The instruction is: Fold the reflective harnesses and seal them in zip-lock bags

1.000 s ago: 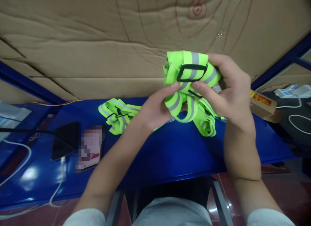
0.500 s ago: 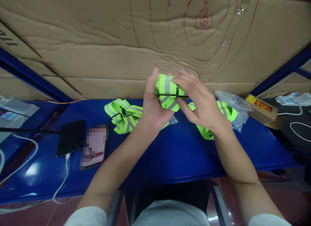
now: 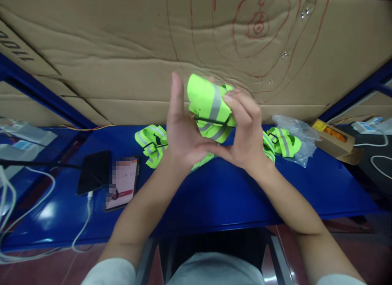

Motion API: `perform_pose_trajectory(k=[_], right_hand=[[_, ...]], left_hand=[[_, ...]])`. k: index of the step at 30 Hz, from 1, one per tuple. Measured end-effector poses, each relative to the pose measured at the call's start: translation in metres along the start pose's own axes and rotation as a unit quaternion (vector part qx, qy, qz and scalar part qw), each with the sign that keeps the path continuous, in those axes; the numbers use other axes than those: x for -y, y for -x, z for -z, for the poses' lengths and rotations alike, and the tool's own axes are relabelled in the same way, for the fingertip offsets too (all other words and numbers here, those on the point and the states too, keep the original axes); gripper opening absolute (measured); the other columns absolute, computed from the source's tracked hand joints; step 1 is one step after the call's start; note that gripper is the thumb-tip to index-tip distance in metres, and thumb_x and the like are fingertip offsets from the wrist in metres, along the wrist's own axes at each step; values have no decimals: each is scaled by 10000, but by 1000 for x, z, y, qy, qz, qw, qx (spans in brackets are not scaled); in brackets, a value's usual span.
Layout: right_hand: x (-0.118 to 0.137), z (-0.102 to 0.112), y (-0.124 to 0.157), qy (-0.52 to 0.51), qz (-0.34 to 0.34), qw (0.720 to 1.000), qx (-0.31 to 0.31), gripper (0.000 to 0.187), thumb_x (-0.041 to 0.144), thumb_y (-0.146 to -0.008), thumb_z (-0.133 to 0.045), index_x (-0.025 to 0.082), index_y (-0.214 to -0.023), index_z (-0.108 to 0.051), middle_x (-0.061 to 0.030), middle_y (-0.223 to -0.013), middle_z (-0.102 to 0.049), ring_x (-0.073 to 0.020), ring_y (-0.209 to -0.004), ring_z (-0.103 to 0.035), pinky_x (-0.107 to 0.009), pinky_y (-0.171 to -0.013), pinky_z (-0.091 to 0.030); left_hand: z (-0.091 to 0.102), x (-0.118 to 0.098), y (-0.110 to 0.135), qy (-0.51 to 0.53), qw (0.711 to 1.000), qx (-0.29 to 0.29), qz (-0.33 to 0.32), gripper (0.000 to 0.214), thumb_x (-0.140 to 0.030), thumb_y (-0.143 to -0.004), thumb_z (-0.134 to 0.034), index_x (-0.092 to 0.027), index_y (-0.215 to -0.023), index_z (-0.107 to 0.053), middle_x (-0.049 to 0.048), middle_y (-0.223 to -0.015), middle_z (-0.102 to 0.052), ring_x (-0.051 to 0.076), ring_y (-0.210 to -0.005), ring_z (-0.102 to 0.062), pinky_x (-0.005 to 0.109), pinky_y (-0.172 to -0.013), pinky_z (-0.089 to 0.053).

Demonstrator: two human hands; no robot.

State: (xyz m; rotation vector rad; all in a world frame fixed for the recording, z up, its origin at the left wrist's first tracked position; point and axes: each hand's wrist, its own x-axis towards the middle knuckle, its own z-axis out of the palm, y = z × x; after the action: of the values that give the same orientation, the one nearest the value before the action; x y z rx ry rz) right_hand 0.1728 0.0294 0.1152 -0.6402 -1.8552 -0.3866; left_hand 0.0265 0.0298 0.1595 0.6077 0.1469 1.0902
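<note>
Your left hand (image 3: 181, 132) is flat, fingers straight up, with its palm pressed against the left side of the reflective strap bundle (image 3: 207, 102). Your right hand (image 3: 245, 134) curls its fingers (image 3: 237, 107) over the right side and clamps it. The bundle is neon yellow with grey bands and a black buckle, and you hold it above the bench (image 3: 214, 195), in front of the cardboard sheet (image 3: 122, 52). A second strap bundle (image 3: 149, 143) lies on the bench just left of your left wrist. A bagged strap bundle (image 3: 286, 141) lies to the right, beside a small carton (image 3: 334, 140). A phone (image 3: 122, 183) with a white cable (image 3: 87, 219) lies well to the left.
</note>
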Motion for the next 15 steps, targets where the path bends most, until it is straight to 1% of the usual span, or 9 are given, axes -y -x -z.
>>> perform_pose_trajectory(k=[2,3,5,7,9,10,12,14,15], right_hand=[[0,5,-1,27,18,999,-25,861,643,-874,-681,330,-1582,-302,-115,-1407,-544,-328,-1383,-534,-539,-1209,-436],[0,8,-2,38,23,999,-31,829,595,-892,-686,322,-1582,-317,-113,-1403,-559,-319,-1364,-550,-521,-1194,-454],[-1,15,-3,46,24,998,-39,716,508,-942,-650,319,-1568,-359,-95,-1399,-585,-306,-1328,-579,-502,-1160,-484],[-4,21,-3,43,3,998,-42,567,424,-990,-588,328,-1524,-424,-64,-1388,-607,-293,-1302,-598,-495,-1131,-505],[-7,24,-4,38,-43,997,-52,458,369,-1001,-571,301,-1450,-507,-58,-1344,-634,-281,-1264,-616,-477,-1099,-523],[-10,25,-5,30,-73,995,-59,413,362,-1002,-572,287,-1407,-540,-57,-1308,-649,-272,-1234,-628,-469,-1081,-532],[-17,26,-6,-4,-140,987,-80,339,398,-1016,-553,275,-1330,-580,-47,-1235,-673,-251,-1171,-650,-462,-1058,-544],[-24,27,-6,-54,-198,974,-100,315,462,-1035,-512,264,-1262,-602,-37,-1180,-687,-236,-1127,-667,-464,-1050,-550],[-27,27,-7,-79,-221,967,-100,320,482,-1041,-495,258,-1240,-608,-34,-1168,-694,-230,-1118,-672,-459,-1048,-551]], left_hand=[[-5,1,5,-26,999,19,-23,577,-653,-1040,-390,-182,-1018,-722,2,-1013,-762,152,-1103,-697,275,-1031,-531],[-7,2,7,-39,999,26,-26,566,-628,-1050,-396,-176,-1012,-734,2,-1023,-764,158,-1150,-684,259,-1018,-530],[-10,5,9,-57,998,32,-19,534,-592,-1061,-405,-189,-1004,-750,2,-1044,-764,185,-1242,-649,243,-941,-549],[-10,9,8,-63,997,33,-6,479,-542,-1072,-403,-215,-1020,-749,1,-1099,-757,213,-1297,-622,262,-904,-559],[-7,13,4,-74,996,46,0,405,-497,-1063,-430,-230,-1062,-736,4,-1181,-739,242,-1341,-597,311,-958,-557],[-4,14,2,-86,995,57,4,346,-474,-1043,-480,-233,-1085,-726,6,-1221,-727,253,-1362,-584,336,-1002,-550],[2,18,-3,-135,988,70,8,235,-397,-958,-649,-262,-1145,-699,-6,-1293,-703,261,-1388,-569,372,-1063,-533],[8,21,-7,-196,979,53,-5,377,-302,-855,-792,-302,-1213,-673,-21,-1338,-686,254,-1403,-560,381,-1107,-513],[10,22,-9,-219,975,40,-12,459,-281,-824,-829,-321,-1249,-659,-22,-1345,-685,253,-1406,-559,388,-1121,-505]])
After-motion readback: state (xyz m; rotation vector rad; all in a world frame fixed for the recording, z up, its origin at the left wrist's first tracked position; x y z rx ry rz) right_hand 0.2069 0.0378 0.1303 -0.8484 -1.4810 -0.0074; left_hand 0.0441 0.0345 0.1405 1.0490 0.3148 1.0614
